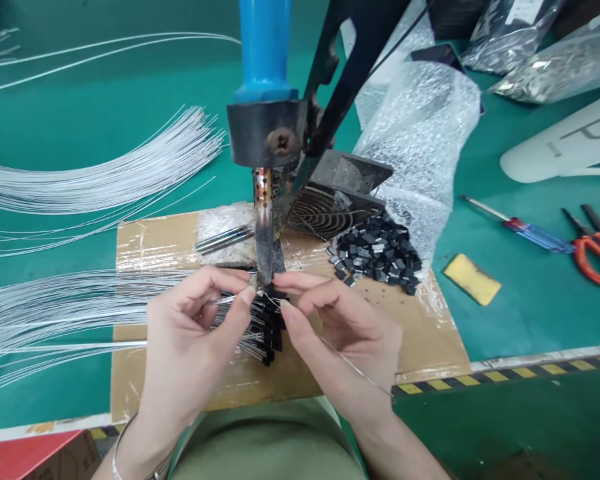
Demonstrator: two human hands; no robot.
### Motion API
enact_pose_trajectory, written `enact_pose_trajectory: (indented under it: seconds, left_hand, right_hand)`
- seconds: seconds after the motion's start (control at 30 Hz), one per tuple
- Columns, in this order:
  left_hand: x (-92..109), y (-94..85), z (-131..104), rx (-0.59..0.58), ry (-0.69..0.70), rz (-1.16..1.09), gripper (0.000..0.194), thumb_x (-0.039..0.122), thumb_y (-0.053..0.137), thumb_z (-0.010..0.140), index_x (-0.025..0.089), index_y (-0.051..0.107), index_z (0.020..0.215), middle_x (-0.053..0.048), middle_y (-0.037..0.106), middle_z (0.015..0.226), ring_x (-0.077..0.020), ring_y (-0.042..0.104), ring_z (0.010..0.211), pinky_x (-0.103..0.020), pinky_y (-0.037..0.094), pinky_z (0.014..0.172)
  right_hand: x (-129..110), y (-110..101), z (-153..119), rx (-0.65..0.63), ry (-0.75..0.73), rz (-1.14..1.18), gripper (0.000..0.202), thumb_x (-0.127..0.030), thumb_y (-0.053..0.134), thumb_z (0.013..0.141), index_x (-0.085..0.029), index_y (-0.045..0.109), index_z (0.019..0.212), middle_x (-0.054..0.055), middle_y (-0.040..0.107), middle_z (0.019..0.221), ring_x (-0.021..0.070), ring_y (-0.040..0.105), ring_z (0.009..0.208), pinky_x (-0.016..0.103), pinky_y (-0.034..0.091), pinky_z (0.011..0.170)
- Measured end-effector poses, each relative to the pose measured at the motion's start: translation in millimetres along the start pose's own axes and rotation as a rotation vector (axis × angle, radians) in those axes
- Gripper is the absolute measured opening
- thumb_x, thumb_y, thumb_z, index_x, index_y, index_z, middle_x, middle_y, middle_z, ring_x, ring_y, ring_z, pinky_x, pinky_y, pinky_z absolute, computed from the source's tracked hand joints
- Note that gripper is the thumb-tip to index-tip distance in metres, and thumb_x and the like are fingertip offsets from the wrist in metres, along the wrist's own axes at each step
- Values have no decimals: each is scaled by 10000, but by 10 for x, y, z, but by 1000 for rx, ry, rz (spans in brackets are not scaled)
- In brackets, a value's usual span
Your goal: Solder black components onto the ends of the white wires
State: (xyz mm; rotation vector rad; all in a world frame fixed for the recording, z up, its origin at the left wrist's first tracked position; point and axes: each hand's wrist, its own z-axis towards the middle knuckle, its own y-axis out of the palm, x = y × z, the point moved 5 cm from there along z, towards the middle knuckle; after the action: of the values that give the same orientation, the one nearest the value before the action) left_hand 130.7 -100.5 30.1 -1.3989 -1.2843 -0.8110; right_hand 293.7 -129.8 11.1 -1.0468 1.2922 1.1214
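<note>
A soldering iron with a blue handle (264, 47) is clamped tip down above the cardboard (420, 340). At its tip my left hand (200, 333) is closed, thumb and finger pinching a small piece too hidden to name. Just right of the tip, my right hand (343, 333) pinches a thin solder wire (355, 369) that trails toward the wrist. Under and between the hands lie black connectors (270, 333) on the ends of the grey wires (45, 307). A pile of loose small black parts (377, 252) lies right of the iron.
A black bracket (347, 87) holds the iron. Behind the tip stands a round-grilled fan (325, 210). Another wire bundle (130, 170) lies at left. On the right are bubble wrap (420, 140), a screwdriver (540, 235), a yellow sponge (473, 279), orange-handled scissors (593, 257) and a white cup (555, 143).
</note>
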Motion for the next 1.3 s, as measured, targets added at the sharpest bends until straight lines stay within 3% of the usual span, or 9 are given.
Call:
enact_pose_trajectory:
  seconds: [1.3]
  left_hand:
    - [-2,12,5,-68,53,-17,128,116,775,830,212,758,746,22,777,834,-98,728,775,-141,528,676]
  right_hand:
    - [53,-1,-32,34,-27,8,177,-89,734,926,-238,696,840,28,814,1100,189,774,1033,314,603,947]
